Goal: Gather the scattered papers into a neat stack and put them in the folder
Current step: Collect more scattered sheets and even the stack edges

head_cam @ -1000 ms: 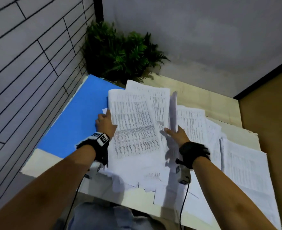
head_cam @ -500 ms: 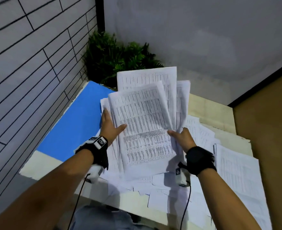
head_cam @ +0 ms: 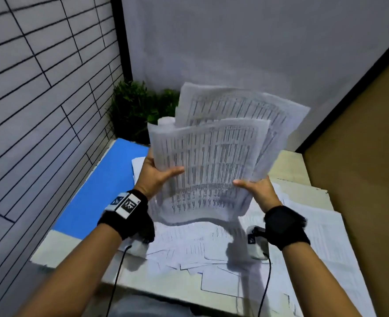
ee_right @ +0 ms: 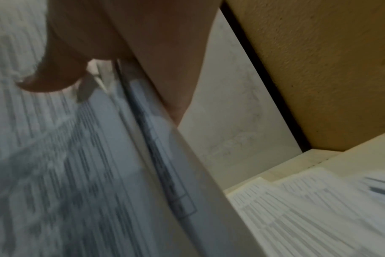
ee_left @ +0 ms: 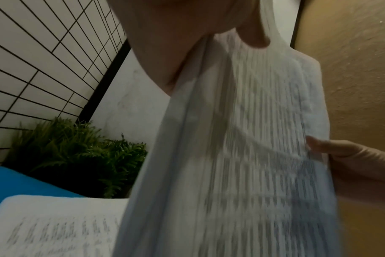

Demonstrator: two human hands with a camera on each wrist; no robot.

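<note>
**Visitor:** What is in front of the person, and how many of each thing?

**Onlooker:** Two bare hands, each with a black wrist strap. One flat bright-blue folder [head_cam: 90, 191] lies on the pale table [head_cam: 287, 163], at its left side beside the tiled wall [head_cam: 40, 106]. One leafy green plant [head_cam: 138, 108] stands in the far corner. The white printed sheets are too many and too overlapped to count: one lifted bundle [head_cam: 209, 170], plus loose printed papers [head_cam: 321, 243] spread over the table's near and right parts.

**Visitor:** Where is the bundle, and which way does it point?

**Onlooker:** It is held in the air above the scattered sheets, clear of the table. It stands nearly upright, long axis running bottom to top, with the upper edges fanned out and leaning to the right. The bottom edge curls towards the person.

**Visitor:** How does it look?

**Onlooker:** White paper covered with dense columns of small dark print, blurred by motion. The sheets are uneven, with several tops poking above the front sheet.

**Visitor:** And the hands?

**Onlooker:** The left hand [head_cam: 153, 177] grips the bundle's left edge, thumb across the front sheet, fingers behind. The right hand [head_cam: 258, 191] pinches the lower right edge, thumb in front, fingers behind.
</note>
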